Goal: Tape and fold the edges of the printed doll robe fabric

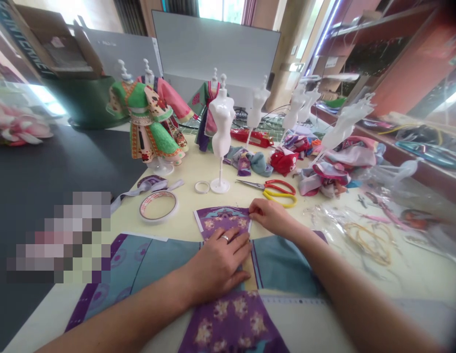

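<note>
Purple cloth piece [222, 220] with pale flowers, lying flat near the middle of the pale yellow table [191, 166], on top of a big teal cloth [286, 262]. Pressed down at its 6 o'clock edge by the left hand [216, 264] — palm flat, fingers wide and loose, holding nothing. Touched at its 2 o'clock corner by the right hand [272, 215], fingers curled small; pinching or only pushing, cannot tell.

Looks like lining up and smoothing — small piece set against the purple strip of the teal cloth. Next move probably calling for a soft, slow touch: hold the palm steady, tug only the corner, make no wrinkles.

Thin and floppy by the look of it, easy to slide or fold over. Shaped like a little fan, wider at the top, with a blue pattern along the upper edge.

Further out: tape roll [157, 206] at 9 o'clock, scissors [275, 191] with red and yellow handles at 1 o'clock, bare white doll stand [221, 127] at 12 o'clock.
</note>
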Tool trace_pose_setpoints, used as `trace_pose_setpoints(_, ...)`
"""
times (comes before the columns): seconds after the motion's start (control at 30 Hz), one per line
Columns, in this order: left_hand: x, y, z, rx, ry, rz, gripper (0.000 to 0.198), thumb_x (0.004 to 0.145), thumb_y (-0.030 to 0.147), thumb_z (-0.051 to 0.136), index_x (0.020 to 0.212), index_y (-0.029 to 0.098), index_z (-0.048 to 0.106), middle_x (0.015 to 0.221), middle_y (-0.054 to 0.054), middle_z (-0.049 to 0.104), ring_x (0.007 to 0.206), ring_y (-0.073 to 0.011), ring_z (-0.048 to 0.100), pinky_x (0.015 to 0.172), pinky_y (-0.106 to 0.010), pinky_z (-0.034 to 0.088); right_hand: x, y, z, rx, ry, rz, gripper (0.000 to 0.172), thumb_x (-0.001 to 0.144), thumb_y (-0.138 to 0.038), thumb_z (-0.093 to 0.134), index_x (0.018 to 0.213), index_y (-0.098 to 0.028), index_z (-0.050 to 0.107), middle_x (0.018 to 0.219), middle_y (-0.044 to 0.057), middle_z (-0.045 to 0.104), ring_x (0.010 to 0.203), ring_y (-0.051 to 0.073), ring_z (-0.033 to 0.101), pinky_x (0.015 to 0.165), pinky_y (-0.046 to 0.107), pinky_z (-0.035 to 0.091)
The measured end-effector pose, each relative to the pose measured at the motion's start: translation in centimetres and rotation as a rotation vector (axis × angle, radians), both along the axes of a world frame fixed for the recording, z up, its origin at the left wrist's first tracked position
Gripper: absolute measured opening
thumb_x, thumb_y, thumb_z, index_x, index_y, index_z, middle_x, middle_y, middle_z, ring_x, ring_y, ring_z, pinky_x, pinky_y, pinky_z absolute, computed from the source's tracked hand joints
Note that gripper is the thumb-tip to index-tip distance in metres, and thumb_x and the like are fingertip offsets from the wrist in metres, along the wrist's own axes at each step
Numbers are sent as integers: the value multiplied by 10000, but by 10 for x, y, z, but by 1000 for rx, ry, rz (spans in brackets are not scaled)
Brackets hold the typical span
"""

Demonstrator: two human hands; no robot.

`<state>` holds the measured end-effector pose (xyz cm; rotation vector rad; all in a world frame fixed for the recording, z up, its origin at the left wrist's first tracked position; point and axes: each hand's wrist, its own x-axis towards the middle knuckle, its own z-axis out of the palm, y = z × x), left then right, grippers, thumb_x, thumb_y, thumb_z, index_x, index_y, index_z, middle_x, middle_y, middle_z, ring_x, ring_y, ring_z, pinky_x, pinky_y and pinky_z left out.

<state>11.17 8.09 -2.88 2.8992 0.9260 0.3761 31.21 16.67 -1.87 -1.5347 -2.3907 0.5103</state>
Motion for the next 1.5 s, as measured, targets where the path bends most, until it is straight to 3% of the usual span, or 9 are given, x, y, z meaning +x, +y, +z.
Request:
trace_pose_setpoints(0.33, -2, 2, 0, -11, -69, -14, 382, 913, 355, 441, 1209, 126, 520, 1234, -117, 596, 1129, -301, 515, 927, -468, 400, 5, -4, 7, 42, 35, 7, 116, 808, -140, 506, 843, -186, 606, 792, 33, 658, 705, 155, 576, 611, 243, 407)
trace_pose_setpoints(0.53, -1, 6, 0, -43, -157, -5, 286, 920, 269, 438, 1146, 139, 556, 1175, -106, 624, 1103, -257, 544, 920, -433, 435, 7, -38, 19, 68, -9, 179, 170, 844, -133, 477, 889, -196, 628, 906, 46, 650, 819, 173, 585, 727, 284, 443)
trace_pose_setpoints(0.73, -5, 6, 8, -186, -242, 76, 225, 896, 222, 482, 1074, 166, 608, 1155, -76, 641, 1079, -216, 572, 931, -383, 454, 8, -68, 11, 134, -138, 278, 203, 878, -132, 432, 970, -172, 609, 1029, 113, 579, 943, 237, 517, 817, 397, 439)
trace_pose_setpoints(0.93, 5, 33, 28, -275, -154, 136, 201, 865, 150, 498, 979, 182, 660, 975, -41, 692, 931, -191, 615, 869, -350, 483, 9, -70, 0, 253, -245, 303, 218, 887, -171, 452, 1063, -184, 579, 1044, 115, 578, 949, 260, 522, 791, 414, 457)
trace_pose_setpoints(1.13, 24, 59, 21, -281, -145, 210, 186, 847, 124, 499, 881, 173, 675, 865, -30, 671, 823, -159, 618, 767, -273, 489, 9, -71, -3, 251, -282, 306, 230, 892, -183, 435, 1081, -161, 564, 1053, 120, 575, 914, 260, 520, 770, 408, 462)
trace_pose_setpoints(1.37, 23, 68, 24, -255, -13, 125, 146, 812, 122, 537, 793, 185, 667, 809, -16, 633, 765, -154, 603, 696, -252, 473, 10, -68, -2, 216, -280, 314, 164, 875, -151, 447, 970, -158, 580, 1052, 119, 576, 926, 259, 521, 767, 399, 465)
trace_pose_setpoints(1.5, 25, 73, 27, -202, 73, 51, 126, 826, 173, 538, 779, 177, 655, 809, -33, 638, 756, -185, 605, 679, -288, 468, 10, -67, -3, 224, -260, 317, 187, 879, -161, 445, 1013, -154, 575, 1035, 112, 579, 904, 251, 523, 758, 396, 470)
